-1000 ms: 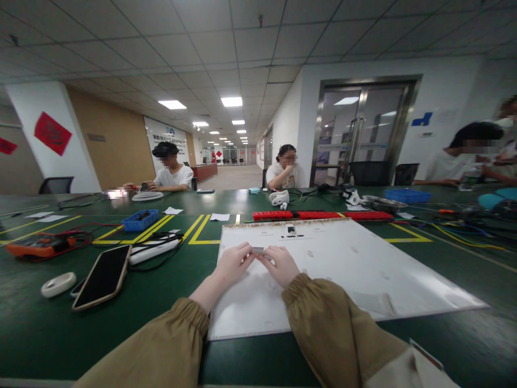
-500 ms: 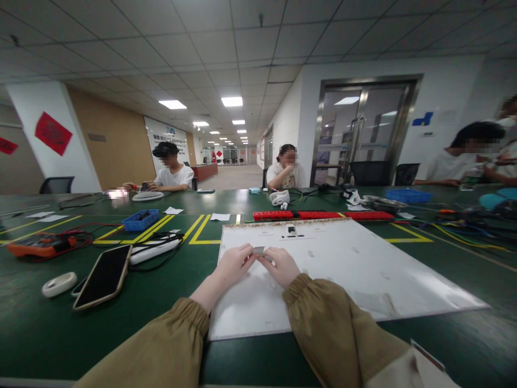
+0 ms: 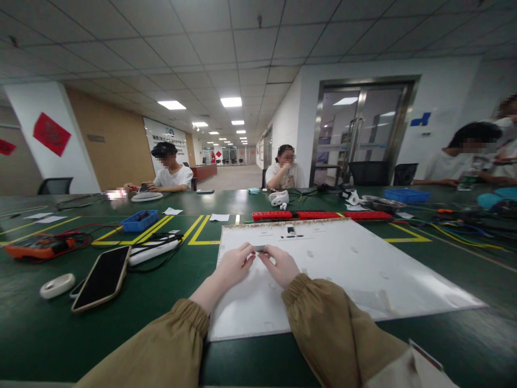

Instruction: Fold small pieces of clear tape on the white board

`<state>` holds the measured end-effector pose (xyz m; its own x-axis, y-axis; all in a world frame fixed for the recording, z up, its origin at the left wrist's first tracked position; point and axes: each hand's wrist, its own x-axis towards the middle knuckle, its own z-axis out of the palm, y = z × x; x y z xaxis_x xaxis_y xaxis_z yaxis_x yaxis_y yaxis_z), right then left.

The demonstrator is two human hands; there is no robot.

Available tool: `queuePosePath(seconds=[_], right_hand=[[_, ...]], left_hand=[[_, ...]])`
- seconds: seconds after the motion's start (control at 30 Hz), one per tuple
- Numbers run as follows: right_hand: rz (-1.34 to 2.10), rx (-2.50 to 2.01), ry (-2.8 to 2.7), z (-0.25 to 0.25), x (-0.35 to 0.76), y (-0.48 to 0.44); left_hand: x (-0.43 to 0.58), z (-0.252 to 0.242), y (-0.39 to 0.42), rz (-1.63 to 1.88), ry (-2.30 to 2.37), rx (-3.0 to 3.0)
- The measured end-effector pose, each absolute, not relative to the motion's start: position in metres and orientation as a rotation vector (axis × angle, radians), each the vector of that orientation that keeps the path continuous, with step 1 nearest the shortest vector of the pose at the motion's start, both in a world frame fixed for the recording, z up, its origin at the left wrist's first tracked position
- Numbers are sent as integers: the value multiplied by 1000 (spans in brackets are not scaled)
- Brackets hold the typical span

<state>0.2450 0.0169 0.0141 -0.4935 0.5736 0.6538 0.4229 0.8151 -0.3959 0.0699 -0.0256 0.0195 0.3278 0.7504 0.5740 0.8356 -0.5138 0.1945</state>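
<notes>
Compared with the earlier frame, the small, thin grey piece (image 3: 259,248) is turned and shows a narrower side. The left hand (image 3: 236,264) and the right hand (image 3: 281,265) have fingertips closed on its two ends, probably to keep it steady, over the white rectangular board (image 3: 335,269), near its left edge.

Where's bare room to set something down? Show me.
Green tabletop lies bare between the black phone and left sleeve, and, nearside of the white board, between that sleeve and the right sleeve. Crowded: along the red strips and around the orange meter.
</notes>
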Motion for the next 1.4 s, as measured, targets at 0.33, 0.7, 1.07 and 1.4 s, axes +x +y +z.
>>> queuePosePath(seconds=[0.33,0.7,1.07,1.4], right_hand=[[327,-674,-2290,12,242,11],[417,-668,-2243,11,241,12],[409,-695,-2231,13,242,11],[462,-676,-2217,17,241,8]], left_hand=[[65,21,-25,-872,-1503,-2345],[68,23,-28,-879,-1561,-2230],[67,22,-25,-848,-1583,-2194],[68,24,-27,-836,-1613,-2203]])
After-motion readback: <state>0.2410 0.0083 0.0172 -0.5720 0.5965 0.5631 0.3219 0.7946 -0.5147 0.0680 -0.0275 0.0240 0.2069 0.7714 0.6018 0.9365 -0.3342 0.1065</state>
